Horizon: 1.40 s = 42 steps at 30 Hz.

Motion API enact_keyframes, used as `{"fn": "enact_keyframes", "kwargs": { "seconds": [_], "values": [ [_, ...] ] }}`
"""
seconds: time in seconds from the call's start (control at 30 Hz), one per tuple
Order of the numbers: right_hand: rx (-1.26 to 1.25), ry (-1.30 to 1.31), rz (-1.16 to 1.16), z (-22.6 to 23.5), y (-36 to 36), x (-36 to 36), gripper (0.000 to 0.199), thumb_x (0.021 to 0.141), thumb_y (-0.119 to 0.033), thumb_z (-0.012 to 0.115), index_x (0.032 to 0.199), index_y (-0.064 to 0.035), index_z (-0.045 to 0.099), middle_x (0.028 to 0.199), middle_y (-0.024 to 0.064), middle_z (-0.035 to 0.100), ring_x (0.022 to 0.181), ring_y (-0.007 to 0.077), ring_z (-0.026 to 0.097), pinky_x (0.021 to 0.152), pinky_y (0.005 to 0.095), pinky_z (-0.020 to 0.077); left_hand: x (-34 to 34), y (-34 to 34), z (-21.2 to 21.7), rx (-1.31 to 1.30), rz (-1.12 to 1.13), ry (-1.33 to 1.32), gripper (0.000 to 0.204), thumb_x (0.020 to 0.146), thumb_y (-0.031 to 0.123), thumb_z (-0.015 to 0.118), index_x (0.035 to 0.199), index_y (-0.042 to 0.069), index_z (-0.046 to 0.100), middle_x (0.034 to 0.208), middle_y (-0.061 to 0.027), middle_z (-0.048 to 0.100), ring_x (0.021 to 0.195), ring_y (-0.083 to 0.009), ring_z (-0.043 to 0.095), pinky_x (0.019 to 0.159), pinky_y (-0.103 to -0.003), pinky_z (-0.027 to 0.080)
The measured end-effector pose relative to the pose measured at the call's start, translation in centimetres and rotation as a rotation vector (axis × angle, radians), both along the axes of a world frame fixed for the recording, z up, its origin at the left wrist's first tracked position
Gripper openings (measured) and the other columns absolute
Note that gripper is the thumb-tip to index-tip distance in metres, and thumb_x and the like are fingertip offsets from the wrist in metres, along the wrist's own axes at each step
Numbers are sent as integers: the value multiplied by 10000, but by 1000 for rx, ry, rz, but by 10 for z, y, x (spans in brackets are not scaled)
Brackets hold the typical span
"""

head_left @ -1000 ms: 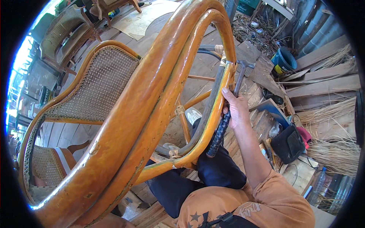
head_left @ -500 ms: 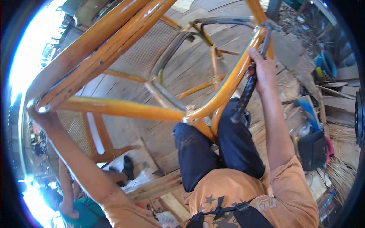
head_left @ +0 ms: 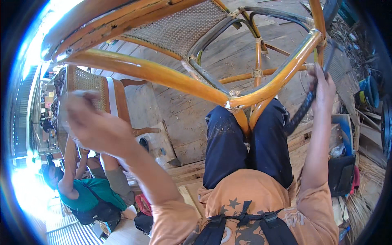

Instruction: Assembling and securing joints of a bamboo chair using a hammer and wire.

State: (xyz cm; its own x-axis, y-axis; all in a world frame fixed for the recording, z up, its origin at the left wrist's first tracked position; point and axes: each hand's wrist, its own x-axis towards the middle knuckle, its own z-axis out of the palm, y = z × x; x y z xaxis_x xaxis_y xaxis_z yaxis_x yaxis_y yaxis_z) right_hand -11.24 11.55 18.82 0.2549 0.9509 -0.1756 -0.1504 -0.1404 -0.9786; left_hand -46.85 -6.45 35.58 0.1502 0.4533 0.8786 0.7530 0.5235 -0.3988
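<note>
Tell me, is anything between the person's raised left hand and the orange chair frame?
Nothing visible. The left hand is blurred and hangs in open air below the rattan chair frame, with only the plank floor behind the gap. The right hand is at the frame already, gripping a dark-handled tool.

At lower left a co-worker in a teal shirt (head_left: 87,196) sits bent over, seen from above. Just above that person, left of centre, stands a second cane-backed chair (head_left: 87,87) with a pale stripe down its back. A grey plank floor (head_left: 183,110) spreads across the middle of the frame. Along the right edge there's clutter: a blue bucket (head_left: 369,90) up high, a black bag (head_left: 341,175) lower down with something pink beside it, and dry straw (head_left: 359,208) at lower right. A dark shoe (head_left: 143,143) lies left of centre.
</note>
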Motion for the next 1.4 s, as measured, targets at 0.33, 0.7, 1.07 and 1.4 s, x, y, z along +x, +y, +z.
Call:
{"fn": "enact_keyframes", "kwargs": {
  "seconds": [0.33,0.7,1.07,1.4],
  "values": [
    [-131,149,165,4,-142,1,232,879,-164,570,1060,-26,528,670,21,501,489,84,464,445,219,391,134,13,-130,-197,-661,-1885,114,891,80,592,972,9,628,711,-24,613,541,-64,562,509,-202,449],
    [-84,328,536,3,-182,7,264,844,-57,607,1081,-12,501,674,15,505,542,84,486,495,219,406,135,25,-129,-381,-517,-1701,121,886,101,599,964,14,630,601,-40,588,513,-73,561,505,-222,453],
    [-94,-124,847,26,-159,22,269,814,-143,669,1012,-18,537,671,-13,513,559,52,452,536,213,382,138,28,-121,-376,-487,-1771,120,900,119,580,946,24,636,598,-31,584,531,-59,563,520,-213,452],
    [209,-435,729,33,-151,23,354,794,-199,680,1048,-8,524,749,43,532,689,129,513,664,273,429,138,30,-113,-459,-432,-1747,136,896,137,587,957,29,640,576,-57,598,534,-83,591,531,-235,466]
  ]
}}
